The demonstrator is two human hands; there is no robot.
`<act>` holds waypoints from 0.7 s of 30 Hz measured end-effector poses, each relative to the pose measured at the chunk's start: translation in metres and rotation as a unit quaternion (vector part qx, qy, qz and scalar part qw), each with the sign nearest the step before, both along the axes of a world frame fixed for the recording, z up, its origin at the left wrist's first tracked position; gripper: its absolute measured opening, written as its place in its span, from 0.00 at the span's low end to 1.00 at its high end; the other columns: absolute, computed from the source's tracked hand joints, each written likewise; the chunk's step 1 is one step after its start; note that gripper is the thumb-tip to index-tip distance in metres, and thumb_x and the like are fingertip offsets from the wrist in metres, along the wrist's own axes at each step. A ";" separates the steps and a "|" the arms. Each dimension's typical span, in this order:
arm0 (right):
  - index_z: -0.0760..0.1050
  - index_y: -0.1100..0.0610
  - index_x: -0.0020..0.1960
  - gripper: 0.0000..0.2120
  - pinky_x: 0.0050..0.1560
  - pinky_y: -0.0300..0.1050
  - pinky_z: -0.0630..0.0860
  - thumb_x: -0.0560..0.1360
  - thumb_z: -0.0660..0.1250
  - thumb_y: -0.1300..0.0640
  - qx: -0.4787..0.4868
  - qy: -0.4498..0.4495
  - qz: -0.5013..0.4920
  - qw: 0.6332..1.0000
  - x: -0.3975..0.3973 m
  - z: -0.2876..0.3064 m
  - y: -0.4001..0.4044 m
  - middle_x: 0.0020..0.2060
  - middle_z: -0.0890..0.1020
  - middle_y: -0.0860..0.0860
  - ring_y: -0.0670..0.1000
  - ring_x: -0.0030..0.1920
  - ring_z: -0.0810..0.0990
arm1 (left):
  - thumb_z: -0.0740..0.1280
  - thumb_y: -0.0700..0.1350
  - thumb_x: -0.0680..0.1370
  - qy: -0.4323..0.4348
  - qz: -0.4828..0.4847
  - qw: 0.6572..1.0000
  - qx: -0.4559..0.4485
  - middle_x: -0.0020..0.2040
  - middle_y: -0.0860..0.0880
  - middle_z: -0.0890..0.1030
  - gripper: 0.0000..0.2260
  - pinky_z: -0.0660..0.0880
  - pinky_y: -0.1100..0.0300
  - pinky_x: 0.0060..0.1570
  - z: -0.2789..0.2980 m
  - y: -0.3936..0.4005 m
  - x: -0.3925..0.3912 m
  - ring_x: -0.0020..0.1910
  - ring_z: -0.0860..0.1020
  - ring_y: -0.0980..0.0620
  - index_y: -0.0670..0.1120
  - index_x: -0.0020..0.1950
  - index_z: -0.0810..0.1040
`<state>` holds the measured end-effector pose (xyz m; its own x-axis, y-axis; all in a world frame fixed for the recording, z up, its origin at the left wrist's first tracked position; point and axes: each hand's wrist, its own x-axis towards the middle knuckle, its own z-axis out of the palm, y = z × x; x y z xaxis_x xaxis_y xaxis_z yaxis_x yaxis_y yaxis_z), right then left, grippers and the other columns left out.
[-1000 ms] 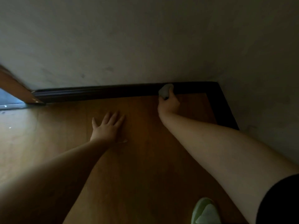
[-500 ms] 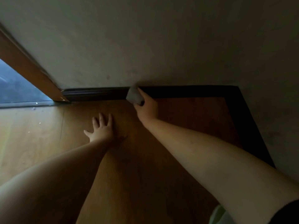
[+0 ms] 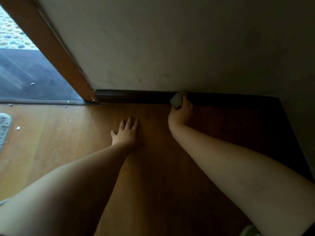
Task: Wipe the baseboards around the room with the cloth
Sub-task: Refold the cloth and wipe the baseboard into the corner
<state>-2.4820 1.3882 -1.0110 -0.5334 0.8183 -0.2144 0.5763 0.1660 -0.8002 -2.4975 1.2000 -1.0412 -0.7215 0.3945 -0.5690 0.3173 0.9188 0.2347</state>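
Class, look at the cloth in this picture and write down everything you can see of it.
The cloth is a small, pale grey-green wad, soft and crumpled, bunched into a ball rather than spread flat. The right hand grips it from below, so only its upper part shows. It is pressed against the dark baseboard where the wall meets the wooden floor, between the door frame and the room corner. Any pattern or weave is too dim to tell.

Counts: two hands, one cloth, two baseboard runs.

Two hands show: the left hand [image 3: 126, 133] lies flat on the one wooden floor [image 3: 51, 147], the right hand [image 3: 180, 113] holds the one grey cloth [image 3: 178, 99]. One dark baseboard [image 3: 136, 96] runs along the far wall and a second [image 3: 293, 137] along the right wall. One brown door frame [image 3: 51, 48] stands far left. Several pale crumbs [image 3: 17, 128] lie on the left; their exact number cannot be told.
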 end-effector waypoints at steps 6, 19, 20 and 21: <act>0.67 0.53 0.75 0.26 0.74 0.54 0.62 0.78 0.66 0.61 0.015 0.021 0.098 0.995 -0.032 0.000 -0.090 0.74 0.64 0.54 0.58 0.73 0.63 | 0.64 0.67 0.75 0.039 0.058 0.997 -0.031 0.81 0.50 0.38 0.45 0.47 0.29 0.72 -0.004 -0.056 0.005 0.80 0.40 0.45 0.57 0.81 0.39; 0.77 0.65 0.65 0.25 0.67 0.51 0.67 0.67 0.70 0.72 0.005 0.166 0.182 0.969 -0.075 -0.017 -0.211 0.62 0.76 0.65 0.65 0.62 0.75 | 0.58 0.70 0.76 0.080 0.103 0.987 -0.096 0.81 0.52 0.41 0.42 0.51 0.35 0.74 -0.003 -0.137 0.010 0.80 0.42 0.47 0.56 0.81 0.40; 0.77 0.66 0.63 0.25 0.67 0.51 0.67 0.66 0.70 0.73 0.003 0.174 0.190 0.966 -0.081 -0.017 -0.219 0.60 0.77 0.66 0.66 0.61 0.76 | 0.57 0.70 0.76 0.082 0.102 0.986 -0.103 0.81 0.52 0.40 0.41 0.51 0.36 0.74 -0.003 -0.141 0.012 0.80 0.42 0.48 0.56 0.81 0.40; 0.78 0.66 0.63 0.25 0.67 0.52 0.67 0.66 0.70 0.73 -0.010 0.173 0.186 0.967 -0.088 -0.016 -0.227 0.60 0.77 0.66 0.66 0.61 0.76 | 0.56 0.70 0.77 0.085 0.099 0.985 -0.114 0.81 0.52 0.40 0.40 0.50 0.37 0.74 -0.002 -0.148 0.013 0.80 0.42 0.48 0.55 0.81 0.39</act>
<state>-2.5697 1.1614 -1.0267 -0.8325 0.5538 0.0160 0.1761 0.2919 -0.9401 -2.4843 1.0523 -1.0436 -0.8640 0.1128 -0.4907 0.1439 0.9892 -0.0261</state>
